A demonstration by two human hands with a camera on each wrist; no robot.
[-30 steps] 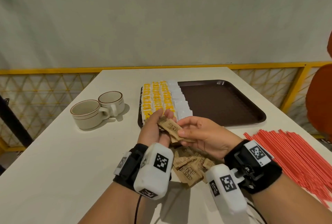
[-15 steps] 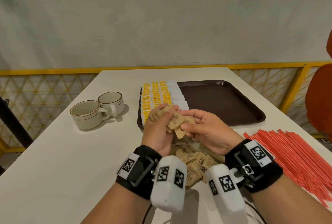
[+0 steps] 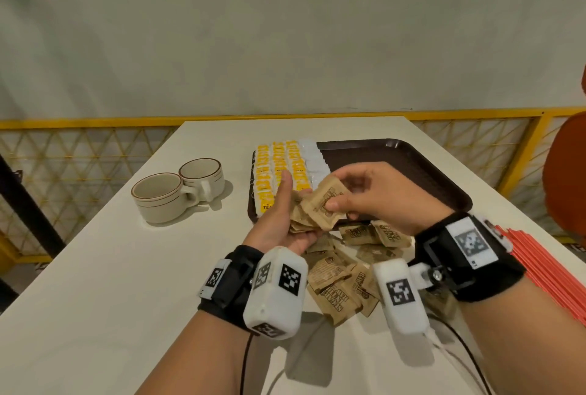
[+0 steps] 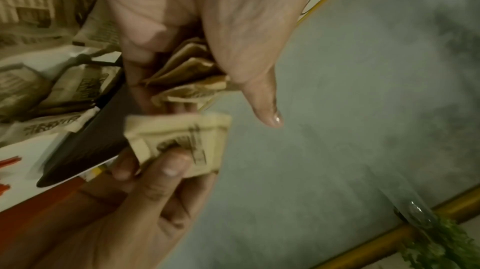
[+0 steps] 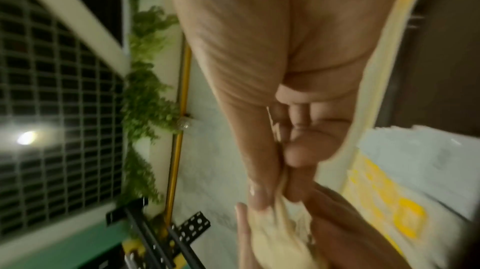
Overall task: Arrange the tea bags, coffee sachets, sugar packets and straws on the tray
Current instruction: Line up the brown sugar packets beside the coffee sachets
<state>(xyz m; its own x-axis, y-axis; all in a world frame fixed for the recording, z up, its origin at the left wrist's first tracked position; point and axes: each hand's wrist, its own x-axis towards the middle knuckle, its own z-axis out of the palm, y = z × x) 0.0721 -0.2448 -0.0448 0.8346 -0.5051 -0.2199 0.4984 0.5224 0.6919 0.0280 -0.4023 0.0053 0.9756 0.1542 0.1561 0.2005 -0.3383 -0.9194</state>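
Observation:
My left hand (image 3: pixel 287 214) cups a small stack of brown sugar packets (image 3: pixel 299 220), thumb up, just in front of the dark brown tray (image 3: pixel 412 166). My right hand (image 3: pixel 358 194) pinches one brown sugar packet (image 3: pixel 326 204) between thumb and fingers and holds it against that stack; the left wrist view shows this packet (image 4: pixel 179 140) just below the held stack (image 4: pixel 189 76). Yellow tea bags (image 3: pixel 279 166) and white sachets (image 3: pixel 312 158) lie in rows on the tray's left part. More brown packets (image 3: pixel 345 277) lie loose on the table under my wrists. Red straws (image 3: pixel 551 264) lie at the right.
Two cream cups (image 3: pixel 177 191) stand on the white table (image 3: pixel 95 267) left of the tray. The tray's right half is bare. A yellow railing (image 3: pixel 475 112) runs behind the table and an orange chair (image 3: pixel 567 172) is at the far right.
Both hands have lifted and moved toward the tray. The left hand has turned palm-inward with the thumb up, and the right hand has brought its packet onto the left hand's stack.

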